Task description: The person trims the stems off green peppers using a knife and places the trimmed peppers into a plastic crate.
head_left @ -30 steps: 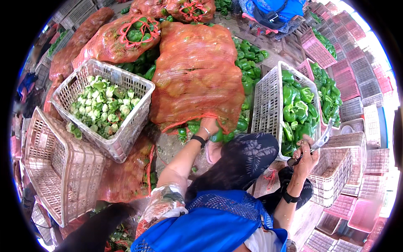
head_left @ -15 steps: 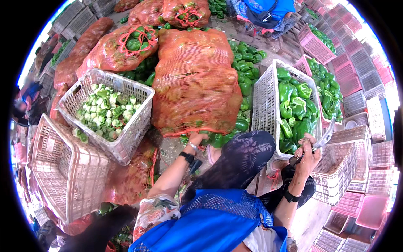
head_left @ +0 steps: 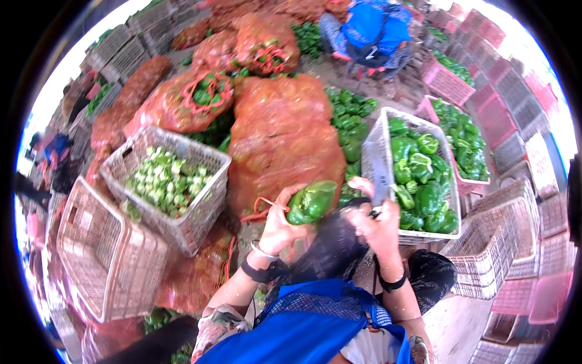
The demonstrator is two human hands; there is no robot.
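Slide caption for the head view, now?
Left hand holds a green pepper near an orange mesh sack; right hand grips a knife.

The person's right hand [head_left: 374, 223] is blurred, so I cannot say how each finger lies on the knife [head_left: 381, 187], which shows only as a grey smear. Some fingertips of the left hand [head_left: 280, 223] are hidden behind the green pepper [head_left: 313, 202]. Inside the orange mesh sack [head_left: 285, 145], I cannot tell single pieces apart. The co-worker in blue [head_left: 370, 30] is cut by the upper edge, and the people at the far left [head_left: 59, 150] are too small for me to tell their work.
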